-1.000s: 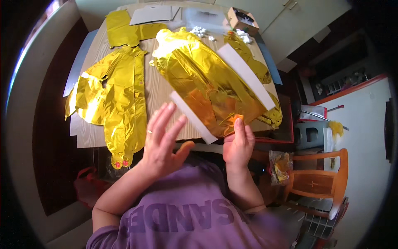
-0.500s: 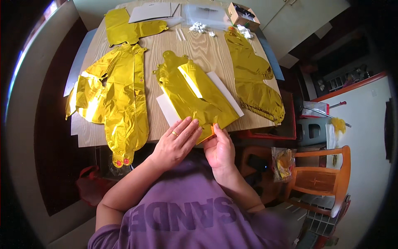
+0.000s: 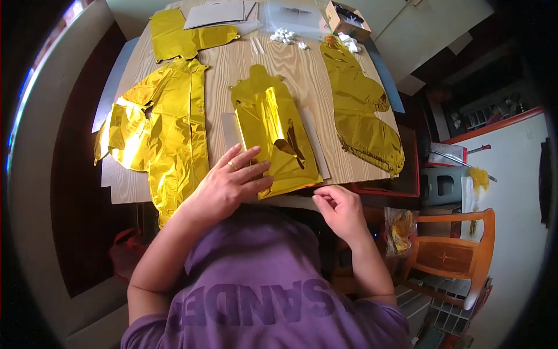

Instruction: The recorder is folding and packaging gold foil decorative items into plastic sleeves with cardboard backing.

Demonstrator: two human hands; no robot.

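A gold foil balloon, folded into a long panel, lies over a pale board at the table's near edge. Strips of the board show along both sides of it. My left hand rests on the balloon's near left part, palm down, fingers spread. At the near right corner of the foil my right hand is closed, thumb and forefinger together. Whatever is in that pinch is too small to make out. A thin orange edge shows beside those fingertips.
Other gold foil balloons lie flat: one large balloon at left, another at right, a third at far left. Farther back are grey boards, clear plastic sheets, white crumpled bits and a cardboard box.
My right hand has moved right along the foil's near edge, and my left hand has shifted left with its fingers wider apart. The folded balloon and board have turned straighter toward me.
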